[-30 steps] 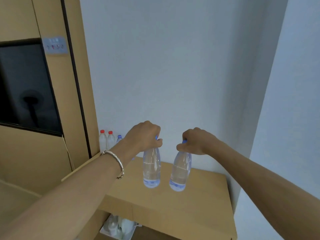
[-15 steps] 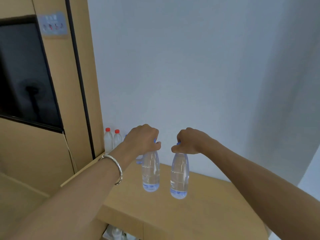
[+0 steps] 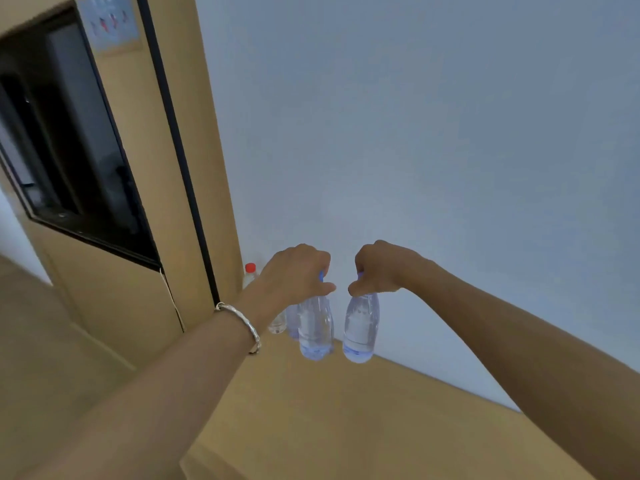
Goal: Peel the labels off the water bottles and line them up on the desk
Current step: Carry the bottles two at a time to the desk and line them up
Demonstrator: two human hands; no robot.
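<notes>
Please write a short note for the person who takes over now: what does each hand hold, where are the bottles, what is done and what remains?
Left hand: grips the left bottle by its cap.
Right hand: grips the right bottle by its cap.
Both bottles are upright, side by side, at the back of the desk near the wall.
Done: no label shows on either.
A red-capped bottle stands behind the left hand.
Left: set both down in line beside it.
</notes>
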